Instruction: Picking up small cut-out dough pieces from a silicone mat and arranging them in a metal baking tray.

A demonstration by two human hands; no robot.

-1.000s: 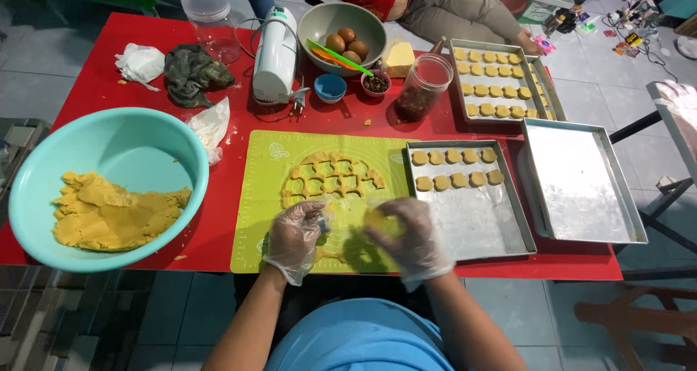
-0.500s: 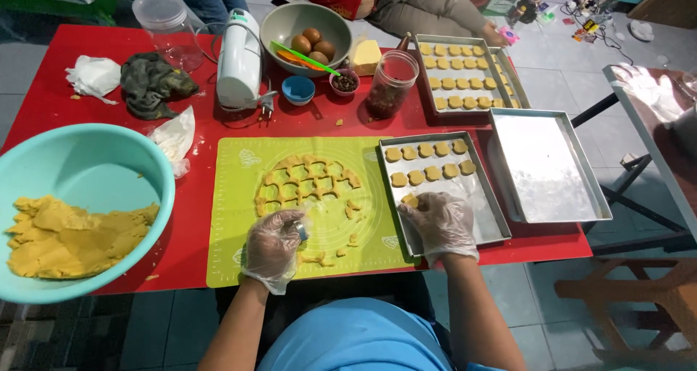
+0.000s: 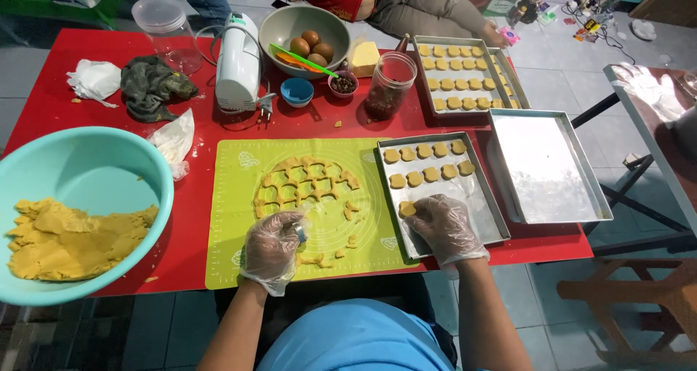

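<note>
Your right hand (image 3: 444,227), gloved, sets a cookie (image 3: 408,209) on the near tray (image 3: 494,218), fingers closed lightly on its edge, below two rows of cut pieces. Your left hand (image 3: 272,244) clamps a small metal cutter (image 3: 299,231) over the green mat (image 3: 232,218), beside the cut-out dough sheet (image 3: 305,186). The raw cookie looks soft and easily dented: take it by the rim, with light pressure.
</note>
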